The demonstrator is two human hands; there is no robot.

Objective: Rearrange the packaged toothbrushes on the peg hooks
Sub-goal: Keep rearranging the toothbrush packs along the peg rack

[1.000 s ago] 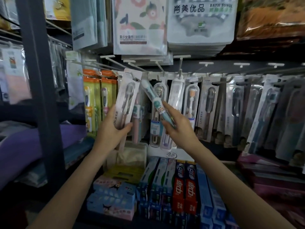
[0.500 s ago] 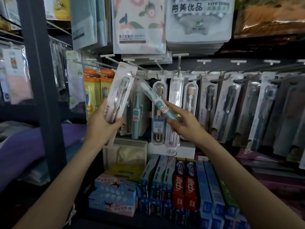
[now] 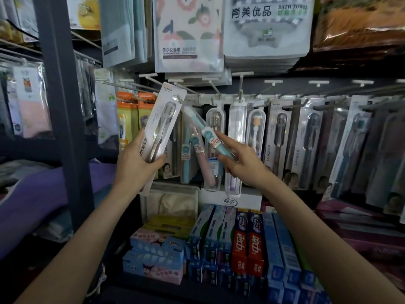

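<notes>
Raised higher than half a second ago: white toothbrush pack (image 3: 163,123), gripped by left hand (image 3: 140,164). Right hand (image 3: 243,165) pinching teal toothbrush pack (image 3: 208,134), tilted, beside it.

The left hand (image 3: 137,165) is covering the lower end of the white toothbrush pack (image 3: 161,126), the right hand (image 3: 243,165) is hiding the bottom of the teal toothbrush (image 3: 208,133), and the dark packs (image 3: 377,145) at right are blurring toward the frame's edge, their print unreadable.
</notes>
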